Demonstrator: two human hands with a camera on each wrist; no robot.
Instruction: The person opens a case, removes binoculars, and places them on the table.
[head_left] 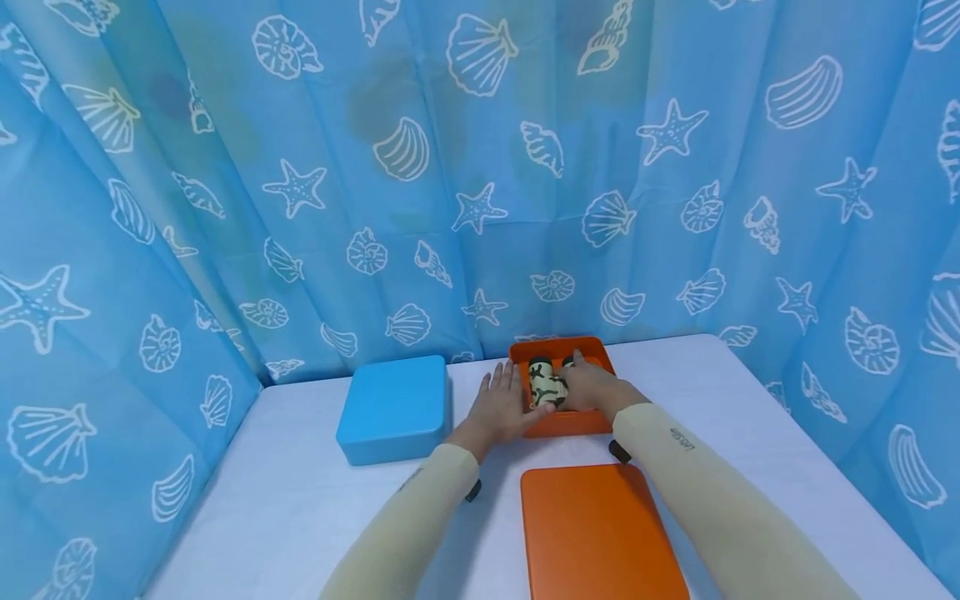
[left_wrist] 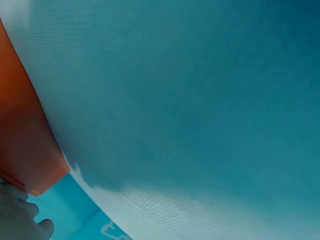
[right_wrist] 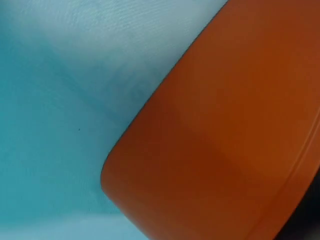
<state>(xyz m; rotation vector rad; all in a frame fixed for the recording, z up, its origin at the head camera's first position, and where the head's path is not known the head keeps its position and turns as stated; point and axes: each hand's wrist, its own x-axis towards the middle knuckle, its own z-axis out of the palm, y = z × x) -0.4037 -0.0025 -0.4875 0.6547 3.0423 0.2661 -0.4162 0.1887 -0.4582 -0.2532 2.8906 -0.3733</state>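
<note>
your right hand (head_left: 594,388) grips the binoculars (head_left: 542,382), which point far, in the orange box (head_left: 566,425); your left hand (head_left: 497,408), fingers (head_left: 507,381) straight, flanks its left.

Blue curtains (head_left: 517,250) printed with white shells (head_left: 480,55) and starfish (head_left: 672,132) hang behind and beside a white-covered table (head_left: 277,483).

Orange box (right_wrist: 215,125), smooth wall, rounded corner lower left; blue-tinted counter (right_wrist: 55,140) alongside; dark patch (right_wrist: 306,217) lower right, unidentified
</note>
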